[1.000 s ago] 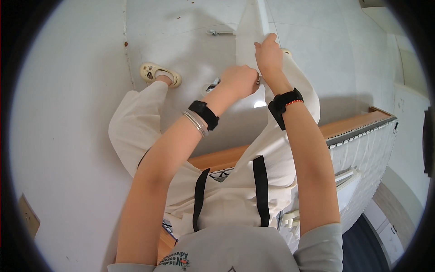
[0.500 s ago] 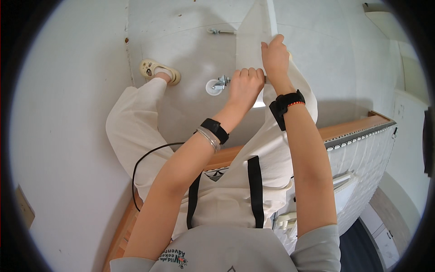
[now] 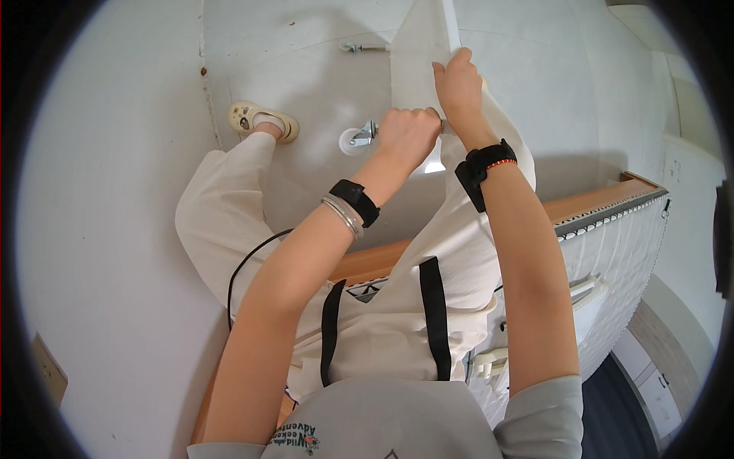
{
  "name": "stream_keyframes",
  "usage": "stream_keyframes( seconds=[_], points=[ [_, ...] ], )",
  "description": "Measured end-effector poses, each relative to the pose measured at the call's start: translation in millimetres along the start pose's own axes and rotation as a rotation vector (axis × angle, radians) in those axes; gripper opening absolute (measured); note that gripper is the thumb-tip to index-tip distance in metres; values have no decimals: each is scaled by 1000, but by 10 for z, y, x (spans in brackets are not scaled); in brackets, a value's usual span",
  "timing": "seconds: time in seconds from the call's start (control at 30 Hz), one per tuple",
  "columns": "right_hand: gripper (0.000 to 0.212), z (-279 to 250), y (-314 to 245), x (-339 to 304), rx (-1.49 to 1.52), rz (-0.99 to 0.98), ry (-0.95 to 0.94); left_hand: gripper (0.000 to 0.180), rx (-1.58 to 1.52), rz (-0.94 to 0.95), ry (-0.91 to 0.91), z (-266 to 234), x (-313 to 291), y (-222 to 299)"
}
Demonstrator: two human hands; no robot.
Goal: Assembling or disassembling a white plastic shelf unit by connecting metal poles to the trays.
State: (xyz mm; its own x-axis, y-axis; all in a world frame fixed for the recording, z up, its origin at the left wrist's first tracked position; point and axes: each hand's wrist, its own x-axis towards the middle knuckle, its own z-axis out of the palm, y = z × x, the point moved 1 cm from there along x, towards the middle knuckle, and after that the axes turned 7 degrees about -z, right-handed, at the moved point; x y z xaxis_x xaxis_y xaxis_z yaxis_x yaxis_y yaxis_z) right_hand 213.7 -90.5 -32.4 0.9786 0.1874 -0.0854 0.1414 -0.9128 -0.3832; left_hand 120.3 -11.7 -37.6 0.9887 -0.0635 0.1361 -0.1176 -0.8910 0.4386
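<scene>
A white panel [image 3: 419, 65] with a raised rim stands on its side ahead of me. My left hand [image 3: 410, 134] is closed around a leg beside the panel's near end; a swivel caster [image 3: 356, 141] with a white wheel juts out left of my knuckles. A short metal end shows past the fist, while most of the leg is hidden under my fingers. Farther off, a second caster leg [image 3: 367, 47] sticks out from the panel. My right hand [image 3: 460, 88] grips the panel's rim, its thumb on the inner face and fingers over the edge.
I sit on the wooden edge of a bed [image 3: 604, 200] with a pale quilted cover. A black cable [image 3: 248, 264] curves by my left thigh. My left foot in a cream clog [image 3: 264, 122] rests on the grey floor, near the wall. White items [image 3: 589, 306] lie on the bed.
The view has shifted slightly, so the panel, casters and both hands appear a little higher and farther left. My left fist has turned slightly on the leg; both grips stay.
</scene>
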Motion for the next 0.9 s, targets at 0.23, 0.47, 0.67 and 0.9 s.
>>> stream_keyframes(
  seconds=[0.23, 0.47, 0.67, 0.9],
  points=[
    [34, 68, -83, 18, -9, 12, 6, 8, -12, -76, -119, -84, -5, -66],
    [32, 62, -189, -8, -13, -12, 4, 10, -35, -63, -171, -205, 8, -145],
    [31, 68, -172, -23, 3, 9, 6, 8, -50, -69, -295, -245, 47, -153],
    [30, 12, -140, -25, -41, -15, 29, 5, 46, -48, -16, -67, -104, 11]
  ],
)
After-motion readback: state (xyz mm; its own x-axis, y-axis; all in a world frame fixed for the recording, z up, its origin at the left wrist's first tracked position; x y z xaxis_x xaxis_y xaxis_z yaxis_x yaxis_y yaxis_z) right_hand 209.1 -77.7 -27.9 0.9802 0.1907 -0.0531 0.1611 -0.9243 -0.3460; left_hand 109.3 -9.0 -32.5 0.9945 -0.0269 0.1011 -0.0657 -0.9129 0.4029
